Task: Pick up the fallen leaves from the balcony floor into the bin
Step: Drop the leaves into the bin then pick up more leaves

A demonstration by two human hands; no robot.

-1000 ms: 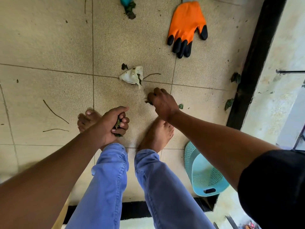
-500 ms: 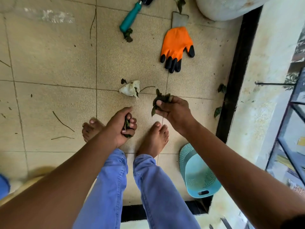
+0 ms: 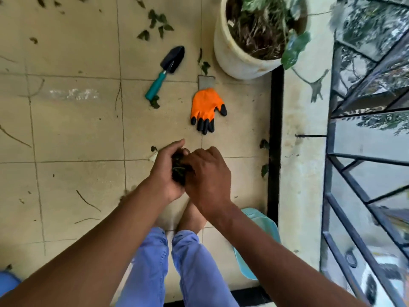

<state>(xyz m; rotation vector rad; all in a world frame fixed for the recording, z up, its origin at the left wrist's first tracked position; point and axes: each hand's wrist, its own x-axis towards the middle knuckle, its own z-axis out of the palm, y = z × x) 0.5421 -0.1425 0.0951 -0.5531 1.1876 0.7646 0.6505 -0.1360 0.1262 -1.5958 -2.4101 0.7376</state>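
Observation:
My left hand (image 3: 164, 171) and my right hand (image 3: 208, 176) meet above the tiled floor, both curled around one bunch of dark green leaves (image 3: 179, 168) held between them. A light teal bin (image 3: 263, 227) lies on the floor at the lower right, partly hidden by my right forearm. More fallen leaves lie loose at the top (image 3: 159, 25), near the trowel handle (image 3: 155, 103), and along the black strip at the right (image 3: 264, 169).
An orange glove with black fingertips (image 3: 207, 109) and a teal-handled trowel (image 3: 166, 72) lie ahead. A cream plant pot (image 3: 239, 60) stands at the back right. A low wall and metal railing (image 3: 354, 151) close the right side. Thin twigs (image 3: 88, 201) lie at the left.
My right hand has carried its leaves over to my left hand, and both now hold one bunch together. The view has tilted up, showing the trowel, pot and railing.

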